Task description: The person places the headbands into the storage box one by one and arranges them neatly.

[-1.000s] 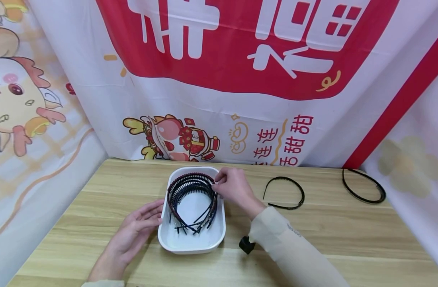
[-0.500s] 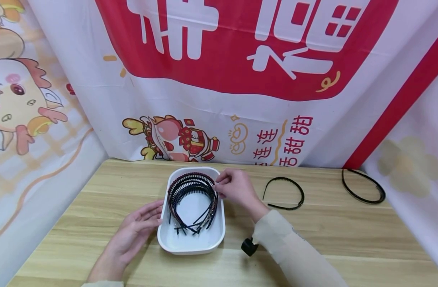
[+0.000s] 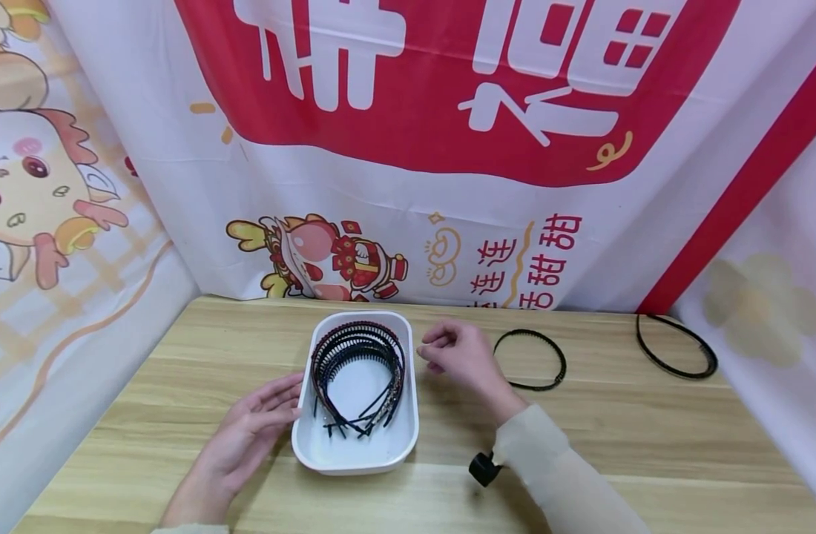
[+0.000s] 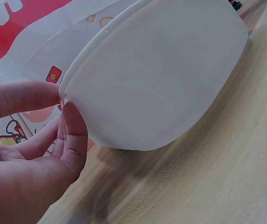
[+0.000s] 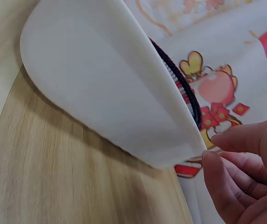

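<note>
Several dark toothed headbands [image 3: 358, 327] lie nested in a white plastic tub [image 3: 351, 461], their ends crossing toward its front. My left hand [image 3: 256, 434] rests at the tub's left wall with relaxed fingers; in the left wrist view, the thumb and index fingertips [image 4: 72, 112] are right at the tub's edge. Just off the right rim is my right hand [image 3: 463, 360], fingers loosely bent and holding nothing. In the right wrist view, its thumb and index finger stand slightly apart beside the tub wall [image 5: 96, 79].
A thin black headband [image 3: 560, 363] lies on the wooden table [image 3: 622, 445] right of my right hand, partly behind it. Another black headband [image 3: 675, 368] lies at the table's far right corner. Printed cloth [image 3: 381, 163] hangs along the back and sides.
My right hand has let go of the headbands at the tub's right side and drawn back to the right, past the rim. The left hand and tub have barely moved.
</note>
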Available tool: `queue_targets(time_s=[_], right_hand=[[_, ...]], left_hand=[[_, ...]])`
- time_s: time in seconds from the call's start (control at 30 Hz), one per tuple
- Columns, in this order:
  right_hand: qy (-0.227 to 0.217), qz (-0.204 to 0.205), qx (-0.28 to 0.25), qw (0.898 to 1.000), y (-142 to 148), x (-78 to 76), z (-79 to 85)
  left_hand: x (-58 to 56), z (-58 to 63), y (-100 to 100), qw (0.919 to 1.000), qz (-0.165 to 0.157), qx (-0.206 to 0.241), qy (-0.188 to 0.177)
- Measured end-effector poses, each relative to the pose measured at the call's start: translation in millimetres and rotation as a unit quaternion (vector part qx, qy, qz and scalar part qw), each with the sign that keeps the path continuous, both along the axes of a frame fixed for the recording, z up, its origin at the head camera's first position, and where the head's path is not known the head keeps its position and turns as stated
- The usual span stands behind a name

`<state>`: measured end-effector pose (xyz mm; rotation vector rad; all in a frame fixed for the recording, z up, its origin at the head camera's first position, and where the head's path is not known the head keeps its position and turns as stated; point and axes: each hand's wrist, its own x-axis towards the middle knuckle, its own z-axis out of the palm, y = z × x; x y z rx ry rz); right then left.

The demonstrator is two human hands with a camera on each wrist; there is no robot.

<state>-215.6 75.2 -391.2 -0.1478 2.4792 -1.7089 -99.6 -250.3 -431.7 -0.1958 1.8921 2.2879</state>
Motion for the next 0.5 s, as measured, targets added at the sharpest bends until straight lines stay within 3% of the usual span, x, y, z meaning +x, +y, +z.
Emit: queue_targets(time_s=[0.5], right_hand=[[-0.019,-0.073,-0.012,0.997,64.6,8.6,-9.8]], left_hand=[[-0.5,-0.9,0.4,1.0000,0.003,0.001,0.002]])
